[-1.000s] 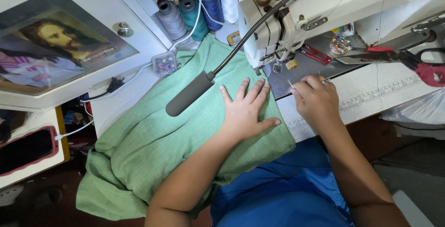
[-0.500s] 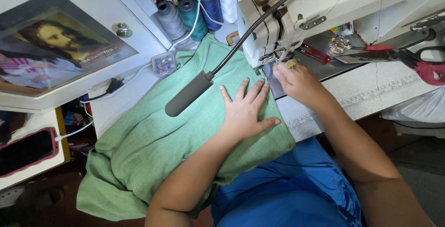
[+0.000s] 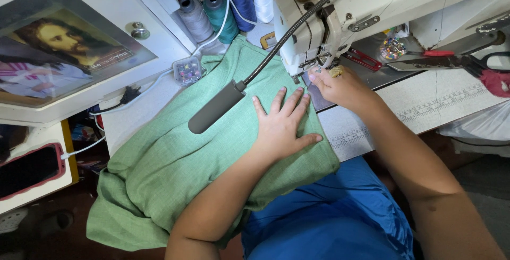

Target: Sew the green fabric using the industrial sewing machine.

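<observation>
The green fabric (image 3: 175,169) is stretched from lower left toward the sewing machine (image 3: 340,15) at upper centre, pressed flat under the left hand (image 3: 281,127), its grip wide; the right hand (image 3: 340,86) is curled by the needle, its grip not discernible. A lamp arm (image 3: 223,106) crosses the fabric.

printed things and a dark screen

a framed religious picture (image 3: 64,53) is lying at the upper left — rectangular, brown and grey tones. a phone (image 3: 29,171) in a red case is sitting at the left edge, its screen showing black — a white cable is running from it.

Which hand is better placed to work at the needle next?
Right, probably. The right hand is at the sewing machine head's needle area, while the left hand lies flat on the green fabric.
</observation>
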